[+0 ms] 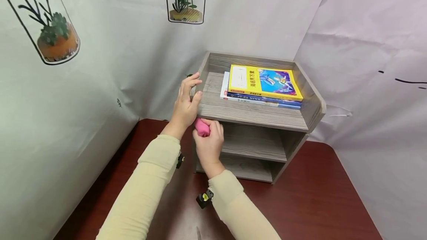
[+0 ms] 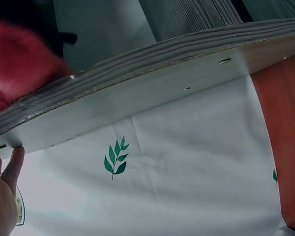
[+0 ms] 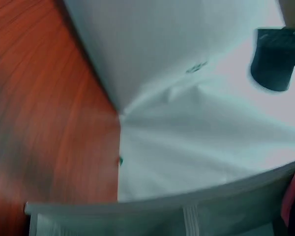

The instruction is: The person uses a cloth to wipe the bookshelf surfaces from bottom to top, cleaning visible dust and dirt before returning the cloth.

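A small grey wood-grain shelf unit (image 1: 253, 118) stands on the table. My right hand (image 1: 211, 144) grips a bunched-up pink cloth (image 1: 202, 127) at the front left edge of the unit, just under the top board. In the left wrist view the fuzzy pink cloth (image 2: 22, 59) lies against the edge of the side panel (image 2: 123, 81). My left hand (image 1: 185, 107) rests on the outside of that panel with its fingers extended, and its fingertips (image 2: 15, 155) touch the panel's pale outer face.
Several books (image 1: 263, 82), a yellow one uppermost, lie stacked on the top board. Below are two shelf levels. The dark red table (image 1: 320, 192) reaches to white wall sheets (image 1: 100, 95) with printed plants, close on the unit's left.
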`<action>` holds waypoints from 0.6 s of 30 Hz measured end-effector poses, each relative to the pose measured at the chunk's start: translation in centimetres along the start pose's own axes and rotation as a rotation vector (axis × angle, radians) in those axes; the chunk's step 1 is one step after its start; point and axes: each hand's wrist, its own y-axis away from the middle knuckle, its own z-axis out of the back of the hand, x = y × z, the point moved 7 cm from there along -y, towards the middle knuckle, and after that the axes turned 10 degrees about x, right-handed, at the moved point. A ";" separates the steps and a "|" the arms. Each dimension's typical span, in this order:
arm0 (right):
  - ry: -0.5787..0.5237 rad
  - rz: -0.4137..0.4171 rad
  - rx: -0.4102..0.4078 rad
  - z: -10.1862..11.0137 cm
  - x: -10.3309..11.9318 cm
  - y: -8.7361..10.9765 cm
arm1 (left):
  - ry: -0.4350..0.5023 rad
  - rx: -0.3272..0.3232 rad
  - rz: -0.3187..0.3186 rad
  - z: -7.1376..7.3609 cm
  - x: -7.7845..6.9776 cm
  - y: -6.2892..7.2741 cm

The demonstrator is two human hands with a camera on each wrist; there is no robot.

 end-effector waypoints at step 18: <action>0.192 0.189 0.576 3.9 1.7 -2.3 | 0.010 0.054 0.030 -0.1 -0.5 0.0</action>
